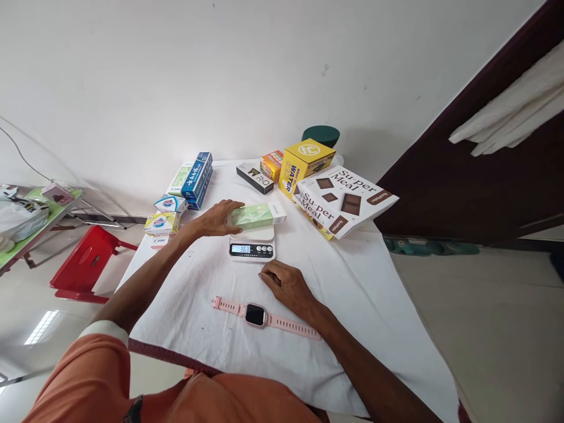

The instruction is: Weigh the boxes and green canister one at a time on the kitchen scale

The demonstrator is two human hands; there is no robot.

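Observation:
A pale green and white carton lies across the plate of a white digital scale, whose lit display shows digits that look like 363. My left hand grips the left end of this carton, thumb on the near side and fingers on the far side. In front of the scale, my right hand rests on the cloth with its fingers curled in; nothing shows in it. A pink smartwatch with its strap laid out flat is between my right forearm and the table's near edge.
On the left stand blue boxes, another green carton and soap boxes. At the back right are a black box, an orange box, a yellow box and white Su-per Meal boxes. A red chair stands left.

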